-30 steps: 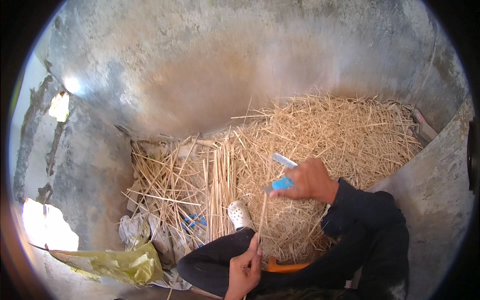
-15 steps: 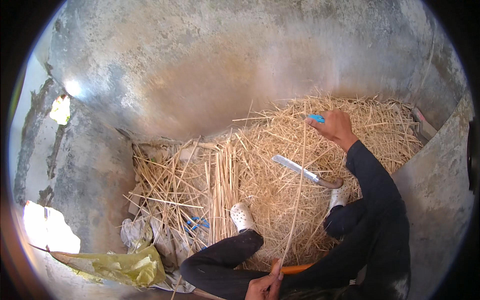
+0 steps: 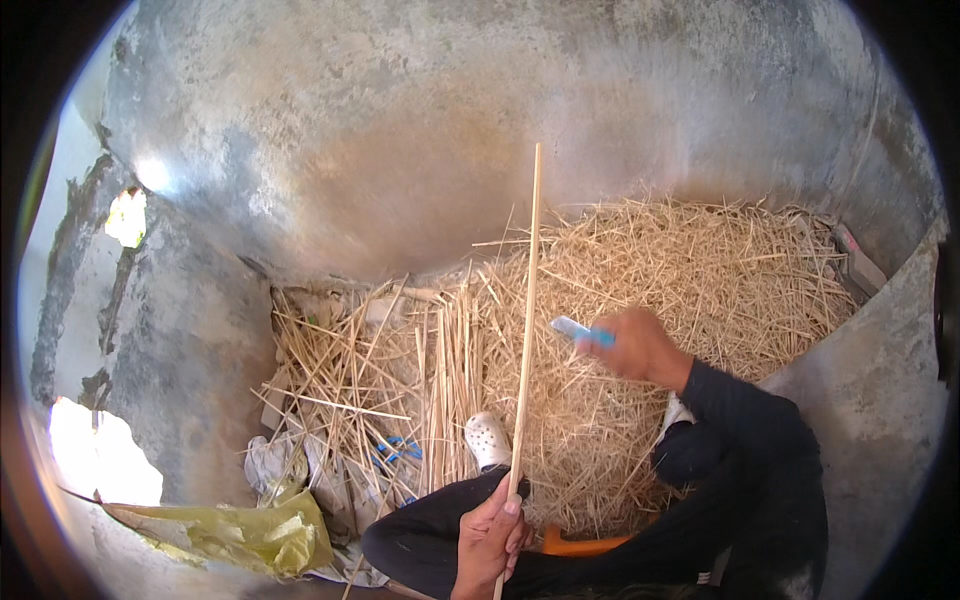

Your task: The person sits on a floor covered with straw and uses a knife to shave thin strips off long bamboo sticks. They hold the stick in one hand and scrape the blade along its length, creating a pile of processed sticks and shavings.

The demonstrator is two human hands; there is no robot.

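Observation:
My left hand (image 3: 490, 530) is closed round the lower part of a long, thin pale strip (image 3: 528, 330) that looks like split bamboo. The strip stands nearly upright in view, its far end against the wall. My right hand (image 3: 638, 345), blurred by motion, grips a small blue-handled tool (image 3: 600, 337) to the right of the strip and apart from it. The tool's working end cannot be made out. Just beyond it shows the blade of a large knife (image 3: 566, 326) lying on the shavings; my right hand and arm hide the rest of it.
A heap of straw-coloured shavings (image 3: 700, 260) covers the floor to the right. Many strips (image 3: 450, 380) lie at the left, near blue cord (image 3: 400, 449) and a yellowish sack (image 3: 270, 540). Concrete walls (image 3: 420, 150) surround me. An orange object (image 3: 590, 545) lies by my legs.
My right hand has come nearer and left from the strip's far end, with the blue tool. My left hand has shifted left and raised the strip more upright. The large knife is now mostly covered.

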